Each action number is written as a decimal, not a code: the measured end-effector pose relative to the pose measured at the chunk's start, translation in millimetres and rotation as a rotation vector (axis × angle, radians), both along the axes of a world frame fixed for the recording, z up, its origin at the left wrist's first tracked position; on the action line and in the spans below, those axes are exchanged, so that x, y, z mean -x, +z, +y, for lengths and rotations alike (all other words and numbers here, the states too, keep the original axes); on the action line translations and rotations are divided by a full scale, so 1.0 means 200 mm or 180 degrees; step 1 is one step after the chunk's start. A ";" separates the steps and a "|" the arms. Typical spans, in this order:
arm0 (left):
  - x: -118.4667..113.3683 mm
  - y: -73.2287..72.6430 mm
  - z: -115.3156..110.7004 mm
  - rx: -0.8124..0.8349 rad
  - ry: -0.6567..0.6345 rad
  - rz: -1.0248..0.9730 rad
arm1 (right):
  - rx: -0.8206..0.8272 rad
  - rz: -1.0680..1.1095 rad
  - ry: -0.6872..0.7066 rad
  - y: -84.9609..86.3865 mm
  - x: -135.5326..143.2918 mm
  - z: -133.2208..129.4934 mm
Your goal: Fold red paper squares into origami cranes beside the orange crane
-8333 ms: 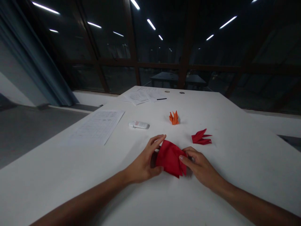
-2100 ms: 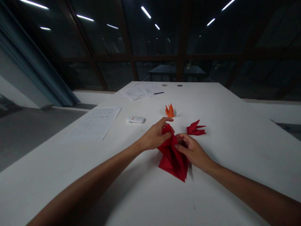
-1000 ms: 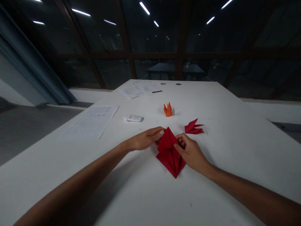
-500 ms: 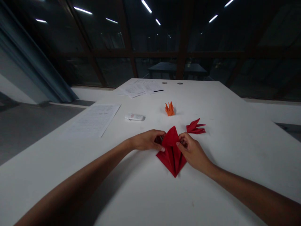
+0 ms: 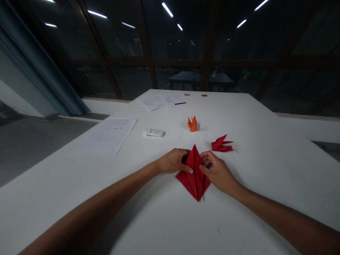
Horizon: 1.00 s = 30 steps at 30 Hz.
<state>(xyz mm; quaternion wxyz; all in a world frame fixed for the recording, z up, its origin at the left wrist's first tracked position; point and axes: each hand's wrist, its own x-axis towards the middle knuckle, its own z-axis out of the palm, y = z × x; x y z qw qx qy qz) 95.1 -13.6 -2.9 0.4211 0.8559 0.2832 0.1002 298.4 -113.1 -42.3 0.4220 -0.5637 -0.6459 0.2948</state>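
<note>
Between my hands is a sheet of red origami paper point(image 5: 196, 180), folded into a diamond with a seam down its middle and its tall point facing away from me. My left hand point(image 5: 176, 161) pinches its left side, thumb on top and fingers partly hidden behind. On the right edge my right hand point(image 5: 216, 170) grips the paper between thumb and curled fingers. Just beyond that hand lies a folded red paper crane point(image 5: 221, 144) with pointed tips. Farther back stands a small orange origami piece point(image 5: 192, 124).
A white bottle-shaped item point(image 5: 153, 132) lies left of the orange piece. A printed sheet point(image 5: 114, 132) rests near the left table edge. More papers point(image 5: 156, 101) and a dark pen-like stick point(image 5: 180, 103) lie at the back, beside two small round discs point(image 5: 204, 95).
The broad upper flap of the red paper has narrowed into a sharp point with its sides brought to the middle. My left hand has shifted slightly right, its thumb nearer the seam.
</note>
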 end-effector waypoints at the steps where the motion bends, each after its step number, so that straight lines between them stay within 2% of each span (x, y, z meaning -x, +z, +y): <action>1: 0.01 0.00 0.00 0.0052 -0.0063 -0.0016 | 0.0021 -0.0013 0.0020 0.00 0.00 0.00; 7: 0.06 0.02 0.02 0.0466 -0.0525 -0.0214 | -0.0154 -0.0172 0.0182 0.02 -0.01 0.00; 12: 0.08 0.05 0.02 0.0261 -0.1005 -0.0168 | -0.0272 -0.0183 0.0582 0.07 -0.04 -0.01; 18: 0.06 0.04 0.00 -0.0316 -0.0855 0.0112 | -0.0282 -0.0471 0.0590 0.08 -0.04 -0.02; 25: 0.05 0.01 -0.01 -0.0542 -0.0594 -0.0052 | -0.0326 -0.1283 0.0033 0.03 -0.03 -0.03; 27: 0.05 0.01 -0.02 -0.0554 -0.0611 -0.0063 | -0.0234 -0.1307 -0.0035 0.02 -0.02 -0.03; 30: 0.04 0.02 -0.02 -0.0579 -0.0619 0.0067 | -0.0085 -0.0981 -0.0032 0.03 -0.02 -0.02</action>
